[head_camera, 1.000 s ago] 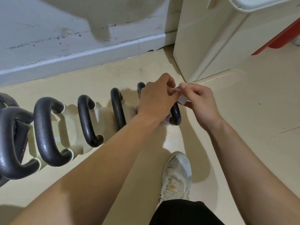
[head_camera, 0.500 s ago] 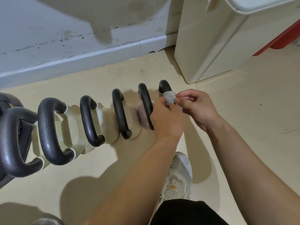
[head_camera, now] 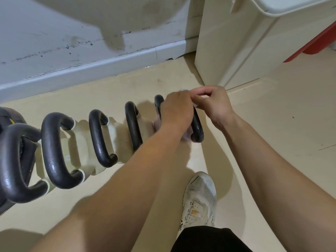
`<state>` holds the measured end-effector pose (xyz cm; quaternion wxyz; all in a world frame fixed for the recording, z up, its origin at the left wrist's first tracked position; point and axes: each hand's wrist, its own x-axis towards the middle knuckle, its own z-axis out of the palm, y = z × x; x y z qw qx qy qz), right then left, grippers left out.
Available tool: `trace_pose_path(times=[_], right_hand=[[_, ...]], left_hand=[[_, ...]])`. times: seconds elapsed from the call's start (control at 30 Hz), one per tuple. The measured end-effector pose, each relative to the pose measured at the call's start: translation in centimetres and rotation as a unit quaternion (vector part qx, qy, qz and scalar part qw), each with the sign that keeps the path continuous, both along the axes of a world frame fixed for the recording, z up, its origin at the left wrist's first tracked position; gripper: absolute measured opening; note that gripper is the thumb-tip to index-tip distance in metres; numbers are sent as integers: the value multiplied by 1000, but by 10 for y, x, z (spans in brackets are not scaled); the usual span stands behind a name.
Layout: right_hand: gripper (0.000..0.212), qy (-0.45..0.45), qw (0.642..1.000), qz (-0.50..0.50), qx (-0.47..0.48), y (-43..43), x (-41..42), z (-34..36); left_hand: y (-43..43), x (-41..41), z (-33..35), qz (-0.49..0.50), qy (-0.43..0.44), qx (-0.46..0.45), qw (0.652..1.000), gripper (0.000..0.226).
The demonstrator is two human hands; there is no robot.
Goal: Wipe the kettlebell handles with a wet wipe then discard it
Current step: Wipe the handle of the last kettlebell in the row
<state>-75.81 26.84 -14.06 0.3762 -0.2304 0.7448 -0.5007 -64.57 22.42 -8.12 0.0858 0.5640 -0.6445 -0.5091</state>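
- Left hand (head_camera: 175, 113) was curled with its back to the camera. Right hand (head_camera: 215, 104) pinched thumb to forefinger. Both met on a crumpled white wet wipe (head_camera: 184, 90), mostly hidden between them.
- The wipe was held just above the black curved kettlebell handle (head_camera: 197, 128) at the bin end of the row, not on it. It was probably being refolded to a fresh face.
- A tall cream plastic bin (head_camera: 236, 51) stood near, handy for discarding.
- No writing could be read. The dark marks on the white mesh trainer (head_camera: 200, 195) were too small.
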Motion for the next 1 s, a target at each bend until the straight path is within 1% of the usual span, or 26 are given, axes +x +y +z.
trace_pose_path(times=[0.07, 0.13, 0.23, 0.3, 0.33, 0.43, 0.5, 0.57, 0.6, 0.67, 0.73, 0.8, 0.83, 0.9, 0.97, 1.0], right_hand=[[5, 31, 1000, 1, 0, 19, 8, 0], [5, 45, 999, 6, 4, 30, 12, -2], [4, 71, 997, 25, 7, 18, 5, 0], [4, 78, 996, 41, 10, -1, -2, 4], [6, 72, 996, 51, 16, -11, -6, 4], [18, 62, 993, 82, 61, -37, -17, 2], [20, 52, 988, 104, 98, -48, -23, -6], [28, 34, 983, 126, 131, -53, -27, -12], [33, 27, 980, 133, 144, -53, -27, -14], [38, 21, 979, 137, 152, -53, -26, -17], [39, 23, 980, 132, 145, -51, -24, -18], [33, 9, 987, 111, 120, -49, -25, -17], [26, 0, 990, 98, 99, -47, -25, -16], [13, 3, 995, 81, 56, -38, -23, -11], [10, 31, 996, 74, 28, -24, -18, -6], [9, 51, 996, 71, 19, -17, -16, -4]], left_hand=[[18, 10, -1, 22, 75, 31, 996, 33], [26, 11, -2, 47, 102, 72, 991, 35], [15, 7, -5, 64, 100, 71, 990, 43], [-2, -1, -6, 44, 81, 63, 994, 58], [-14, -6, -8, 35, 74, 78, 994, 65], [-48, -23, -9, 37, 69, 160, 984, 86], [-62, -31, -10, 75, 75, 232, 967, 86], [-68, -35, -9, 122, 78, 295, 944, 84], [-69, -37, -9, 135, 84, 310, 938, 83], [-69, -38, -9, 149, 89, 319, 932, 81], [-66, -38, -10, 158, 96, 322, 929, 80], [-63, -35, -5, 159, 132, 315, 926, 81], [-62, -33, -3, 158, 153, 305, 926, 81], [-56, -26, 0, 142, 179, 271, 935, 75], [-39, -17, 3, 120, 167, 242, 948, 66], [-28, -12, 4, 90, 156, 220, 959, 66]])
